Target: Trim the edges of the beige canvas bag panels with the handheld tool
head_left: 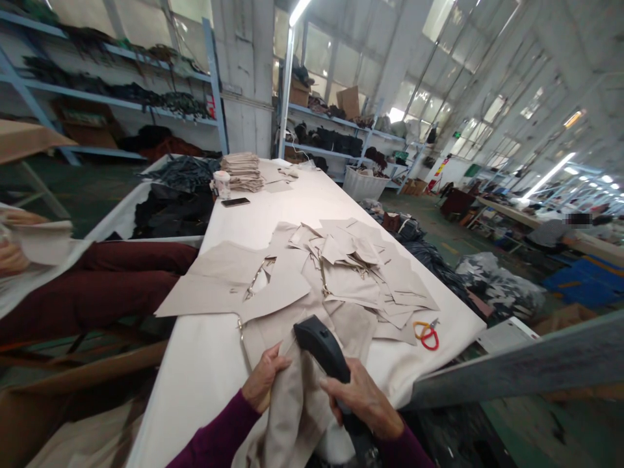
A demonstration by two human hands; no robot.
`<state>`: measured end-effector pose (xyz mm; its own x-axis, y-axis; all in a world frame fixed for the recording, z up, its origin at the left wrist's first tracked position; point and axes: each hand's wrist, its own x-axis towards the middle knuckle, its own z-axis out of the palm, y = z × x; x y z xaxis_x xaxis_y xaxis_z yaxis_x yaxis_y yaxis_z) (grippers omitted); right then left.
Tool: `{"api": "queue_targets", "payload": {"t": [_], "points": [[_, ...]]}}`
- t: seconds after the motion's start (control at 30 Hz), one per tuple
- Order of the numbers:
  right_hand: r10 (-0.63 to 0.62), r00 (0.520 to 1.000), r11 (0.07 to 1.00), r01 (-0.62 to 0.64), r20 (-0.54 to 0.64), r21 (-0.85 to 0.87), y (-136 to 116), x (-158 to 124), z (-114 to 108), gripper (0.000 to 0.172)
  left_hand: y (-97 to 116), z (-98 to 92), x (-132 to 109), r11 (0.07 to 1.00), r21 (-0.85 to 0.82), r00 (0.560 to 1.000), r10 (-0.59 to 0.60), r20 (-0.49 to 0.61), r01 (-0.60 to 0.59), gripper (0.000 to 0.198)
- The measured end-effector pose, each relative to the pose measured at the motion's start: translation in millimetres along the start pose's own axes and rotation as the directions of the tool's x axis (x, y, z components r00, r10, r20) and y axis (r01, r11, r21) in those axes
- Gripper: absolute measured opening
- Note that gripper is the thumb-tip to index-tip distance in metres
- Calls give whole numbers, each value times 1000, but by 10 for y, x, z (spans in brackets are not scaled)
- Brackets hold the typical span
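Left hand (266,377) pinches beige cloth (285,406) at near end of table (205,377); right hand (365,396) wraps black handheld tool (322,343), head at the cloth; this piece looks mid-work; loose pieces (409,279) lie beyond, a stack (241,171) farther off; which are finished, cannot tell.

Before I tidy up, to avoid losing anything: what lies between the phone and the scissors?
From phone to scissors, the head view shows white tabletop, then overlapping beige fabric pieces.
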<state>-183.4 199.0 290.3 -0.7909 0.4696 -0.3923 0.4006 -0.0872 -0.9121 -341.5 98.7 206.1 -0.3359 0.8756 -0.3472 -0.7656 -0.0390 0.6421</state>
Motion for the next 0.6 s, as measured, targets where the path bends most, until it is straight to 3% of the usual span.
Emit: {"api": "queue_targets", "payload": {"t": [0.07,0.13,0.27,0.33,0.4,0.47,0.53,0.6], "points": [[-18,996,1000,16,-83,-23,-69,61,-23,23,67,24,3,999,36,1000,2,1,-2,43],[-26,988,999,20,-151,-38,-138,80,-89,27,285,52,6,994,102,999,38,-23,-36,46],[-32,971,996,12,-239,-84,-230,-39,-273,32,1142,224,-70,891,387,962,271,-31,-238,49],[-42,961,994,11,-272,-113,-257,-137,-351,32,1559,379,-138,680,621,894,440,79,-390,44],[-39,953,991,-2,-301,-132,-261,-226,-409,33,1767,518,-164,337,787,781,563,272,-517,38],[-15,944,990,-32,-330,-138,-218,-290,-453,36,1684,552,-102,20,799,688,522,504,-601,36],[33,933,989,-82,-358,-124,-115,-330,-486,37,1331,422,39,-183,730,653,343,675,-658,39],[85,921,985,-134,-381,-105,36,-358,-509,38,809,147,196,-316,750,755,137,642,-581,42]]}}
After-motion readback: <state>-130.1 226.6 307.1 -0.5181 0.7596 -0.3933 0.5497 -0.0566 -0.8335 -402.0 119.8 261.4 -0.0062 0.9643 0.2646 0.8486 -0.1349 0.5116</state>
